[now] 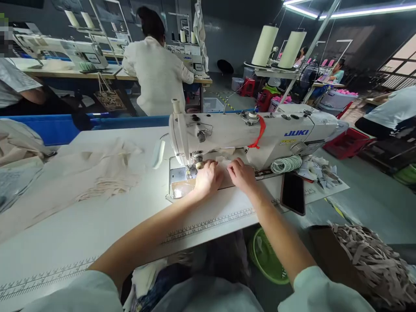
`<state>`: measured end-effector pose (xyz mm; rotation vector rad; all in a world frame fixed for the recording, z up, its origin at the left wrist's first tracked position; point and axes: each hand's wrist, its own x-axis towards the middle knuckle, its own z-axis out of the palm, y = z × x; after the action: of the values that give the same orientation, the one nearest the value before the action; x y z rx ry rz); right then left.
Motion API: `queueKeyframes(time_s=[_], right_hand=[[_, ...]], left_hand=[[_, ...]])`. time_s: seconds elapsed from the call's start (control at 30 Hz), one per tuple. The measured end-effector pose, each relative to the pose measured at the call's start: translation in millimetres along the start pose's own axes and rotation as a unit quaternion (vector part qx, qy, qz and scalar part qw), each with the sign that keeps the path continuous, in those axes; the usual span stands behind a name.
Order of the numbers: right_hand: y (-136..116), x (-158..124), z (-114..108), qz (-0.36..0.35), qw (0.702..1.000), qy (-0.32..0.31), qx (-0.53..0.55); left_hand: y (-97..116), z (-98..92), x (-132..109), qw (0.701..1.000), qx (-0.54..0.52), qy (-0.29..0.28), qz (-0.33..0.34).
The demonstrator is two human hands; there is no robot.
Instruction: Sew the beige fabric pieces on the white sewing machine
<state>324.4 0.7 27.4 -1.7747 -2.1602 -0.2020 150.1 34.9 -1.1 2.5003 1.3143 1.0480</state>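
A white sewing machine (221,130) stands on the table before me, with a red strip (260,132) tied on its arm. My left hand (209,177) is closed just right of the needle and presser foot (191,170), its fingers curled on a pale fabric piece (223,159). Close to its right, my right hand (242,174) has its fingers bent in a pinch at the same fabric, under the machine's arm. Most of the fabric is hidden behind both hands. Thin beige fabric pieces (110,173) lie spread on the table to the left.
A phone (293,193), a coil of pale cord (286,164) and scraps (320,171) lie right of the machine. Thread cones (264,45) stand behind it. A green basket (269,255) and a box of fabric strips (373,260) are below. A person (159,73) sits ahead.
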Motion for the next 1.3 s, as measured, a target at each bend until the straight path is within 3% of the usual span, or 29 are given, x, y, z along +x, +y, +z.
queueKeyframes(time_s=[0.13,0.27,0.4,0.53,0.67,0.77,0.87,1.0,1.13,1.3], right_hand=[[7,-2,0,-0.041,0.996,0.051,0.06],[3,-6,-1,-0.03,0.998,-0.004,0.048],[0,-7,2,-0.026,0.999,-0.04,0.019],[3,-8,8,-0.032,0.999,-0.012,0.016],[11,-7,13,-0.057,0.998,0.028,0.03],[15,-8,14,-0.071,0.994,0.07,0.048],[13,-7,14,-0.075,0.99,0.107,0.06],[9,-6,15,-0.09,0.987,0.112,0.075],[11,-7,16,-0.102,0.985,0.116,0.079],[5,-9,12,-0.105,0.98,0.141,0.089]], left_hand=[[7,-2.6,5,1.0,0.0,0.004,-0.002],[10,-21.4,-9,0.997,-0.057,-0.034,-0.032],[-7,-63.8,-42,0.984,-0.093,-0.09,-0.119],[-39,-115.1,-70,0.969,0.035,-0.129,-0.209],[-73,-150.7,-85,0.942,0.115,-0.168,-0.266],[-101,-173.9,-85,0.949,0.087,-0.172,-0.25],[-131,-201.5,-72,0.964,0.112,-0.155,-0.187],[-161,-228.4,-44,0.945,0.165,-0.259,-0.113],[-170,-233.3,-26,0.912,0.202,-0.336,-0.118],[-170,-238.2,-28,0.91,0.196,-0.348,-0.108]])
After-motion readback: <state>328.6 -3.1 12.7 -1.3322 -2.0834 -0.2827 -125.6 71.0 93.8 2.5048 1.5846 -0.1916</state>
